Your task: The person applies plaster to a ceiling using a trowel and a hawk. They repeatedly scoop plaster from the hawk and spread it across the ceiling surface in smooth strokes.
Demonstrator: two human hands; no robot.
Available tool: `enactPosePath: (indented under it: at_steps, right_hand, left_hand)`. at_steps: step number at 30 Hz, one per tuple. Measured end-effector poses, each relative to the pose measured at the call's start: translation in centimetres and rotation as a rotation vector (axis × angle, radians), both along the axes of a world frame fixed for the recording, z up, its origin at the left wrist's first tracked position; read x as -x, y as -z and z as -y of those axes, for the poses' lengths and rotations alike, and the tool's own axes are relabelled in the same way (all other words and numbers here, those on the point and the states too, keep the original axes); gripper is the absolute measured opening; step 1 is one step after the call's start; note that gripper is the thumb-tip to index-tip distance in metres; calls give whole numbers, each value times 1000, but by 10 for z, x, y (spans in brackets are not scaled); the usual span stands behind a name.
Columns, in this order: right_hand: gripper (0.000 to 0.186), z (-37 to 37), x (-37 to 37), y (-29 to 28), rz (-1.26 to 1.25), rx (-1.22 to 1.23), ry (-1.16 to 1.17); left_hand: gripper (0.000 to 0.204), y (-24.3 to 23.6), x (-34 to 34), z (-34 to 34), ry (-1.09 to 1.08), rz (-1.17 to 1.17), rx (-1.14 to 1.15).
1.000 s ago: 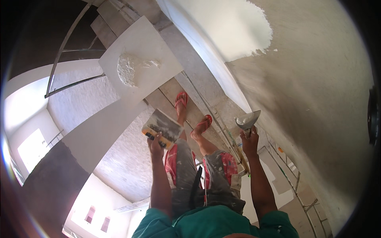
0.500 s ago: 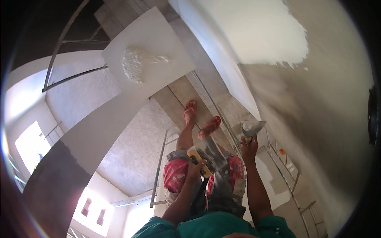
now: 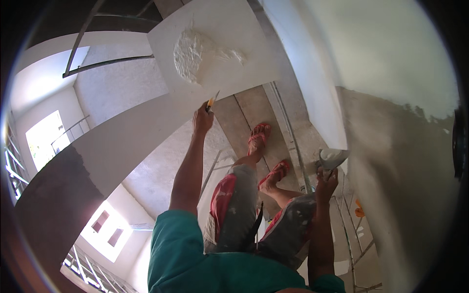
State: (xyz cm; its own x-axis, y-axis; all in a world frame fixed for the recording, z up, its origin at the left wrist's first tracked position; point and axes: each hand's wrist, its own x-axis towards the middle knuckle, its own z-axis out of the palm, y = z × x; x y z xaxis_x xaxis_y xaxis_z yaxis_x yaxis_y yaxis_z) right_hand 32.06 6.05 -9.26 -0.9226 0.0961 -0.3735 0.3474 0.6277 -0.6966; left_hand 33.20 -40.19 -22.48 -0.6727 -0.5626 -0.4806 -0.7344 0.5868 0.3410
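My left hand (image 3: pixel 202 119) is wrapped round the yellow handle of a plastering trowel (image 3: pixel 211 103), whose blade shows nearly edge-on. It is raised near the lower edge of a large pale board (image 3: pixel 249 46). On that board lies a spread heap of wet white plaster (image 3: pixel 191 56), just beyond the trowel. My right hand (image 3: pixel 326 185) grips a smaller pointed trowel (image 3: pixel 333 158) with white plaster on its blade. That trowel is held up close to the wall corner on the right.
The right wall (image 3: pixel 400 44) has a pale coated upper area above a darker brownish area. My feet, in red flip-flops, stand on planks (image 3: pixel 244 112). Metal scaffold tubes (image 3: pixel 288 129) run beside the planks and at lower right. A bright window opening (image 3: pixel 46 136) lies left.
My left hand has swung forward and left with the plastering trowel, from before my knees to near the board. My right hand appears slightly farther right, still gripping its trowel. The view has shifted.
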Motion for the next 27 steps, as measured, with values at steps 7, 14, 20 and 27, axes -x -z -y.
enactPosePath:
  at_steps: [7,14,20,27]
  right_hand:
    - [21,-3,28,73,157,-9,39]
    - [23,7,75,128,-117,98,-107]
    - [20,-5,93,165,-141,169,-115]
    - [20,-5,109,184,-140,160,-144]
  left_hand:
    - [45,113,4,93,-160,120,292]
    - [43,148,34,48,18,85,265]
    - [41,140,50,141,-88,28,224]
    - [40,159,50,70,172,71,178]
